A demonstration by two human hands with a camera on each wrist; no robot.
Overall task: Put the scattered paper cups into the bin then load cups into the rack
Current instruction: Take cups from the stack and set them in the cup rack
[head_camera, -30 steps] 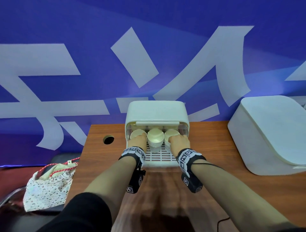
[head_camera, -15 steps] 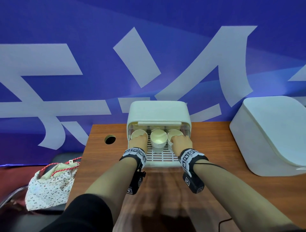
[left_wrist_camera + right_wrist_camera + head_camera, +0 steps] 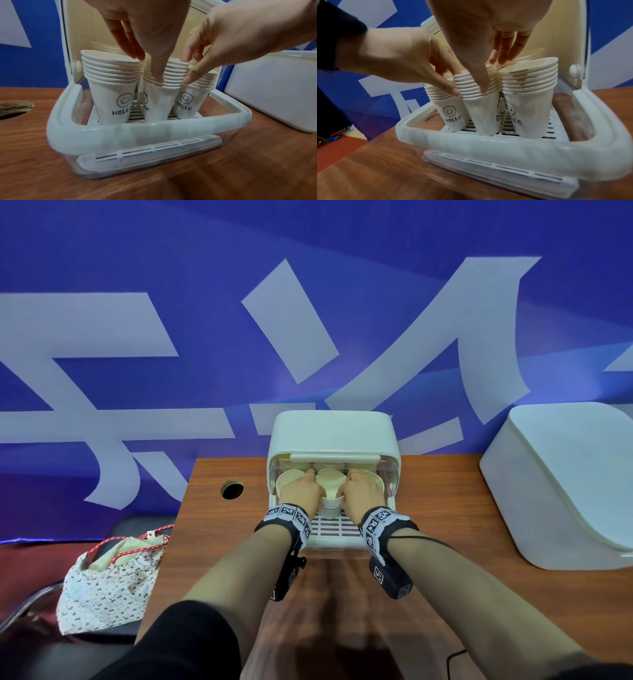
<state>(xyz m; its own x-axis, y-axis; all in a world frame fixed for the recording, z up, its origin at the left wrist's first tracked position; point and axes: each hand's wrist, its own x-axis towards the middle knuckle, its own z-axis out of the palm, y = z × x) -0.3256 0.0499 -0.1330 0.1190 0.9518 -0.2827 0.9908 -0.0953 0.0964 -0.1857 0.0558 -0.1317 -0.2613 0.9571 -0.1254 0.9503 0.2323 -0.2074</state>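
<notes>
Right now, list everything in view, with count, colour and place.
cup stacks: three, white, upright side by side in the rack
rack: one, cream, lid up, back middle of the table
bin: one, white, right of the rack
table: one, brown wood
cable hole: one, in the table left of the rack
cloth bag: one, patterned white, off the table's left edge
left hand: fingers on the cup stacks
right hand: fingers on the cup stacks
</notes>
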